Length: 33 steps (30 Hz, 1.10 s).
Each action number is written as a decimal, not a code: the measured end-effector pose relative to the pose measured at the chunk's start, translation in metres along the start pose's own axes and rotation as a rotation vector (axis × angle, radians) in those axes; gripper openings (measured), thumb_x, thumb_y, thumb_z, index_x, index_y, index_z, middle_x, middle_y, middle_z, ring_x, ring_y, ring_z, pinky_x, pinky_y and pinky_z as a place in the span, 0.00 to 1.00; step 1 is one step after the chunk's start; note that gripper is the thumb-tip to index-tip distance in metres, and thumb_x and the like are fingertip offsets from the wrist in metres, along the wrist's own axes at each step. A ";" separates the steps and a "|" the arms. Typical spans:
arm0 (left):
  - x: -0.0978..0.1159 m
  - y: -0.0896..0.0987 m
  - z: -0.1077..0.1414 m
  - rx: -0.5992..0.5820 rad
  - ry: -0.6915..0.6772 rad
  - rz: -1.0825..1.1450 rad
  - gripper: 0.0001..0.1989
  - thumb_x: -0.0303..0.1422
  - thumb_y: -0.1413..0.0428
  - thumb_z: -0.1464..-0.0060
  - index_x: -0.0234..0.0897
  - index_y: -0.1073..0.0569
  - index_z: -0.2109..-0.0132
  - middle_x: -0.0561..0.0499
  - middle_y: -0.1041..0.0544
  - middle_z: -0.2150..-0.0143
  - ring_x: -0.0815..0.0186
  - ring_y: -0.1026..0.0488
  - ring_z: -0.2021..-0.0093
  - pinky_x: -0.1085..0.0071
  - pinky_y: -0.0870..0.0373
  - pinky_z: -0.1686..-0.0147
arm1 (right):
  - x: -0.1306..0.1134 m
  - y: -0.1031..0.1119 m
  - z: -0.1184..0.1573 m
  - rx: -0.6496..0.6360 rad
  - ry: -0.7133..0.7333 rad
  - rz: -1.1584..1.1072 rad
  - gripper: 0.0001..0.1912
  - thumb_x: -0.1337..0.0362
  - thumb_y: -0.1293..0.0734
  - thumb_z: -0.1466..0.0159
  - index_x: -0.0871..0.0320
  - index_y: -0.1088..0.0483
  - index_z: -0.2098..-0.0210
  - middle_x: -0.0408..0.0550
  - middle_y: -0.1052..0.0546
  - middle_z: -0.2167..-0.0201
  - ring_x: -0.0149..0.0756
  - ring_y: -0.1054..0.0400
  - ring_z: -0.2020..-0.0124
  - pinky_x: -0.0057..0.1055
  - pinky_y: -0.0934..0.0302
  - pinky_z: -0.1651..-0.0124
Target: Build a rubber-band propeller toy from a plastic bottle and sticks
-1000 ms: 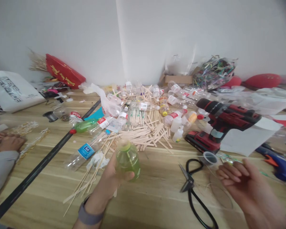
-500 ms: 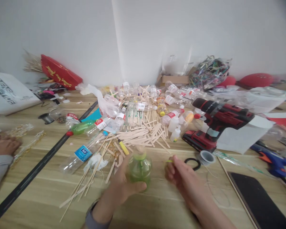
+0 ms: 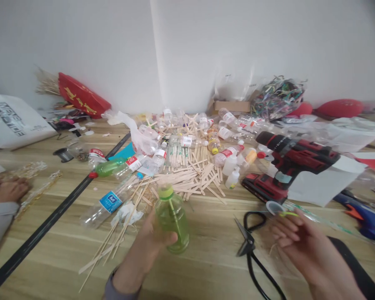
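Note:
My left hand [image 3: 153, 241] is wrapped round the lower part of a green plastic bottle [image 3: 176, 221], which tilts slightly above the table. The bottle has a yellow-green top, and a thin light stick or tube shows through its wall. Off to the right, my right hand [image 3: 300, 241] has its fingers curled round a thin yellow-green plastic ring [image 3: 289, 214]; part of the ring is hidden by the fingers. Between the two hands lie black-handled scissors [image 3: 247, 243], blades apart, on the table. A small grey-white cup [image 3: 274, 207] is just behind my right hand.
Wooden sticks [image 3: 187, 179] and clear bottles heap up ahead. A red cordless drill [image 3: 287, 162] stands at right, near a blue glue gun [image 3: 365, 216]. A black strip [image 3: 50, 216] crosses the left side, beside another person's hand [image 3: 11, 191]. A dark phone-like slab [image 3: 356, 266] lies at right.
My right hand has moved right with the yellow-green ring, away from the bottle, uncovering the scissors. My left hand and the bottle have shifted slightly left, and the bottle leans more.

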State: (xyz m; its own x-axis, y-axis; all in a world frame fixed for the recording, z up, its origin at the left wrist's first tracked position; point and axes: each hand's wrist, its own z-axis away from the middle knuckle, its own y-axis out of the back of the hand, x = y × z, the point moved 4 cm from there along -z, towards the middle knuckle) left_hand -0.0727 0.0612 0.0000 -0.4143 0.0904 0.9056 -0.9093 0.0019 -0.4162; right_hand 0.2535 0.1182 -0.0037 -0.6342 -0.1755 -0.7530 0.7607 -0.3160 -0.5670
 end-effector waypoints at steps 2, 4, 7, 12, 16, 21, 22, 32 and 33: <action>0.003 0.002 0.002 0.038 0.004 -0.019 0.33 0.38 0.26 0.63 0.43 0.24 0.47 0.47 0.20 0.53 0.54 0.25 0.51 0.65 0.29 0.54 | -0.014 0.019 -0.006 0.079 0.085 -0.087 0.28 0.56 0.20 0.52 0.55 0.44 0.82 0.33 0.48 0.83 0.24 0.58 0.84 0.25 0.51 0.81; 0.005 -0.002 0.002 0.023 0.004 -0.034 0.33 0.37 0.27 0.62 0.43 0.25 0.47 0.46 0.20 0.52 0.54 0.25 0.51 0.64 0.29 0.54 | -0.015 0.021 -0.004 0.114 0.137 -0.103 0.27 0.55 0.21 0.50 0.55 0.44 0.82 0.33 0.48 0.83 0.25 0.57 0.84 0.25 0.51 0.82; 0.004 -0.010 0.001 -0.033 -0.006 -0.022 0.34 0.38 0.26 0.64 0.43 0.25 0.46 0.46 0.21 0.50 0.54 0.26 0.50 0.65 0.29 0.54 | 0.005 -0.006 0.009 0.032 0.075 -0.012 0.28 0.50 0.21 0.49 0.55 0.43 0.81 0.33 0.49 0.83 0.25 0.58 0.84 0.26 0.53 0.82; -0.002 -0.015 -0.001 -0.057 0.010 -0.013 0.35 0.39 0.26 0.63 0.41 0.25 0.46 0.45 0.20 0.51 0.54 0.25 0.51 0.65 0.29 0.55 | 0.051 -0.067 0.033 -0.216 -0.083 0.207 0.30 0.41 0.22 0.53 0.56 0.39 0.81 0.35 0.45 0.83 0.25 0.55 0.82 0.27 0.55 0.79; -0.005 -0.024 -0.002 -0.108 0.001 -0.032 0.36 0.45 0.27 0.63 0.40 0.25 0.46 0.46 0.20 0.55 0.57 0.24 0.56 0.67 0.29 0.58 | 0.071 -0.094 0.048 -0.410 -0.117 0.345 0.31 0.37 0.27 0.47 0.57 0.38 0.80 0.36 0.41 0.83 0.26 0.53 0.80 0.28 0.57 0.76; -0.008 -0.036 -0.002 -0.190 0.018 -0.004 0.38 0.50 0.28 0.64 0.38 0.25 0.47 0.44 0.20 0.56 0.51 0.24 0.52 0.66 0.29 0.59 | 0.081 -0.108 0.056 -0.551 -0.181 0.401 0.30 0.38 0.28 0.45 0.58 0.36 0.80 0.38 0.39 0.84 0.26 0.51 0.80 0.28 0.59 0.75; -0.008 -0.034 -0.002 -0.170 0.018 -0.002 0.38 0.49 0.28 0.64 0.38 0.25 0.47 0.44 0.20 0.55 0.52 0.24 0.53 0.67 0.29 0.60 | 0.079 -0.107 0.053 -0.534 -0.197 0.366 0.30 0.39 0.27 0.46 0.58 0.36 0.81 0.37 0.39 0.85 0.25 0.52 0.81 0.27 0.59 0.76; 0.006 -0.001 -0.010 0.152 -0.052 0.085 0.28 0.49 0.30 0.58 0.39 0.22 0.52 0.45 0.20 0.56 0.56 0.22 0.57 0.68 0.27 0.64 | 0.005 -0.023 0.001 0.110 0.080 -0.290 0.26 0.63 0.19 0.53 0.55 0.43 0.81 0.30 0.43 0.87 0.21 0.55 0.87 0.20 0.48 0.83; 0.006 -0.001 -0.011 0.151 -0.051 0.088 0.28 0.49 0.31 0.58 0.39 0.23 0.52 0.45 0.20 0.55 0.56 0.22 0.57 0.68 0.26 0.64 | 0.005 -0.022 0.000 0.122 0.107 -0.298 0.25 0.62 0.20 0.51 0.55 0.43 0.80 0.30 0.43 0.87 0.21 0.54 0.87 0.20 0.48 0.83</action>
State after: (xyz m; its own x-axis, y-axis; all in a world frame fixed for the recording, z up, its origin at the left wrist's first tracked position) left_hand -0.0736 0.0727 0.0055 -0.4903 0.0335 0.8709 -0.8636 -0.1537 -0.4803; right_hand 0.2333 0.1242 0.0050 -0.8029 0.0384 -0.5948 0.5180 -0.4489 -0.7281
